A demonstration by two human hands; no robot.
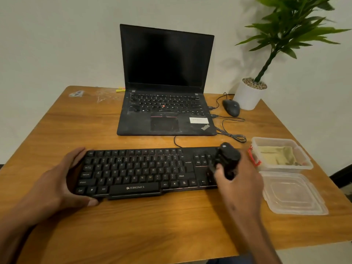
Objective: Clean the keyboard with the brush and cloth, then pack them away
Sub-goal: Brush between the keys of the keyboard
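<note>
The right hand (238, 180) has its fingers curled round a black brush (227, 159), a firm closed grip with the tool's body standing up out of the fist and its working end down on the right-hand end of the keyboard (144, 170); the bristles themselves are blurred and partly hidden under the fingers, so how they meet the keys cannot be told. Far to the left of that grip, the left hand (62, 180) clasps the keyboard's left edge, fingers over the back corner and thumb along the front rim, bracing it on the bench (133, 229). Just to the right of the brush grip stands an open clear container (304, 162) with the cloth (276, 156) lying inside, and nearer the person than that lies its lid (293, 195), upside down by the look of it. The step in hand seems to be brushing, probably early on, since the cloth is not yet out. To do it well, keep the left hand's hold steady so the board does not slide, draw the brush along the gaps between key rows in short strokes away from the grip, and work toward the left hand, flicking dust off the front edge rather than back among the keys
</note>
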